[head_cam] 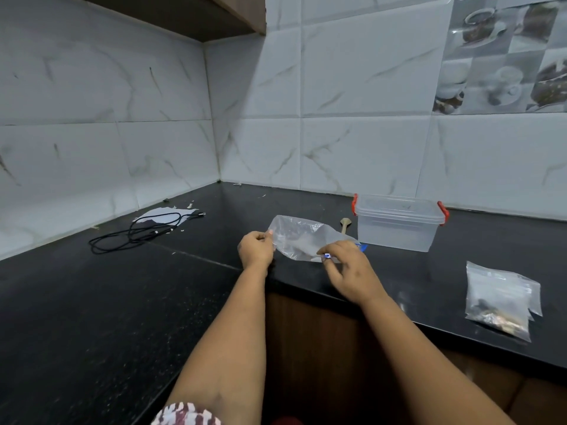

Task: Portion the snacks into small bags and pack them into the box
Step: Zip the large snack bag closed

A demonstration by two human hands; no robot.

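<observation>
A clear plastic bag is stretched sideways between both hands just above the black counter. My left hand pinches its left end. My right hand pinches its right end, where a small blue bit shows at the fingertips. Behind and to the right stands a clear plastic box with red clips and its lid on. Near the counter's front edge at the right lie small clear bags, one holding dark and light snack pieces. A wooden spoon pokes out from behind the bag.
A black cable lies coiled on the counter at the left, next to white paper. Tiled walls close the corner at the back and left. The counter's front edge runs diagonally under my right forearm.
</observation>
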